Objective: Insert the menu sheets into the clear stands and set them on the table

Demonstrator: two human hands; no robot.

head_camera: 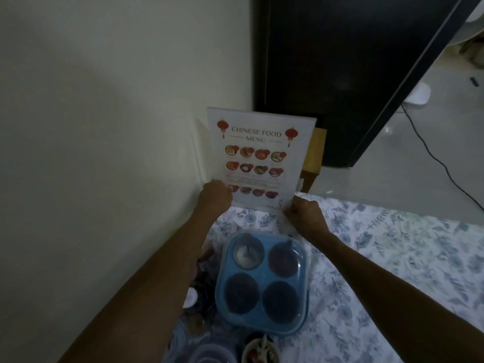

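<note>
A clear stand [259, 119] holding a menu sheet [255, 158] headed "Chinese Food Menu" stands upright at the far corner of the table, next to the wall. My left hand [216, 196] grips its lower left corner. At the lower right corner my right hand [303, 212] is closed on its edge. The stand's base is hidden behind my hands, so I cannot tell whether it rests on the floral tablecloth [392, 258].
A blue tray with four round lidded compartments [262, 284] sits close in front of the stand. Small dishes [259, 349] and jars lie at the near left. A white wall [104, 127] is on the left, a dark door [340, 74] and a wooden stool [315, 153] behind.
</note>
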